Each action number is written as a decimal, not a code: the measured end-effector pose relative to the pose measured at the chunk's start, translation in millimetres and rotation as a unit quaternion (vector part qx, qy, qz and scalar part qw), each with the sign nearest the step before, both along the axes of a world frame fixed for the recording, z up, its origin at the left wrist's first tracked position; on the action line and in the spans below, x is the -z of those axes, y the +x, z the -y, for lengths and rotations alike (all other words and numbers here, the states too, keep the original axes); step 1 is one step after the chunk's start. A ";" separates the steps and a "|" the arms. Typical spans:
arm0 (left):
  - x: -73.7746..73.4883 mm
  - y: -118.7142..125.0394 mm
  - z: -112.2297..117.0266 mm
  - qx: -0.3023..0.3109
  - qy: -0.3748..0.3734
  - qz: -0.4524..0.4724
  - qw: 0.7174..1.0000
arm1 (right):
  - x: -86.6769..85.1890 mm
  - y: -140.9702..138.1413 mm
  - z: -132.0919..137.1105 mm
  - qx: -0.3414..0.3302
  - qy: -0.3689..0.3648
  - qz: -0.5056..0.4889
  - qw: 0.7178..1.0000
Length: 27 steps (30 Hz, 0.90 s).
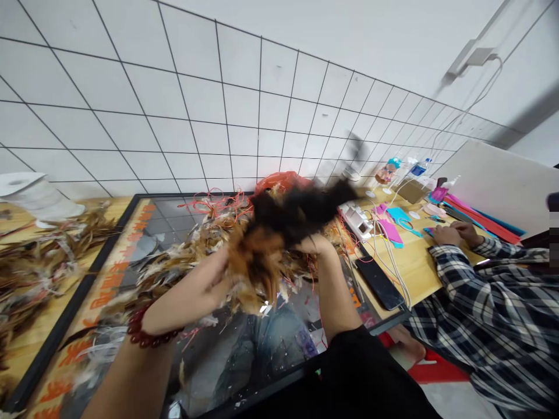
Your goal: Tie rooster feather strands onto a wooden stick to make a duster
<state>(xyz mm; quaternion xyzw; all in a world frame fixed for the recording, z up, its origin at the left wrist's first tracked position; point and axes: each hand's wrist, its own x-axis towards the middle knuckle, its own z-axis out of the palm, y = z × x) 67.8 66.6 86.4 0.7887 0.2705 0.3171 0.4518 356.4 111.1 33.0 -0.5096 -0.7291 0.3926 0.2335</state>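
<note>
A bunch of feathers (283, 218), black on top and orange-brown at the lower left, is raised between my hands and smeared by motion. My left hand (207, 279), with a dark red bead bracelet (142, 331) at its wrist, closes on the brown end; its fingertips are hidden behind feathers. At the black part's underside, my right hand (317, 247) grips with fingers mostly covered. Under both hands, a heap of loose brown and white feathers (192, 250) lies on a dark, reflective framed panel (257, 349).
More brown feathers (43, 262) lie left, near a white spool (37, 195). Pink string (218, 203) and a red plastic bag (282, 180) sit behind. To the right are a phone (379, 282), a white power strip (358, 221), cables and a co-worker in a plaid sleeve (458, 273).
</note>
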 end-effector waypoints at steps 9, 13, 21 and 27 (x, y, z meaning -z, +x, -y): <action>10.7 5.5 -38.1 -0.083 -0.452 0.333 0.823 | -31.8 6.0 25.8 -0.044 0.060 -0.098 0.992; 19.3 15.6 -40.9 -0.104 -0.476 0.320 0.813 | -40.5 -15.5 39.4 -0.088 0.172 -0.224 0.955; 13.3 2.1 -42.3 -0.029 -0.566 0.436 0.699 | -27.0 -49.4 32.2 0.000 0.053 -0.429 0.902; 3.4 -14.1 -44.0 -0.027 -0.572 0.482 0.663 | -28.9 -44.6 30.2 0.046 0.028 -0.413 0.909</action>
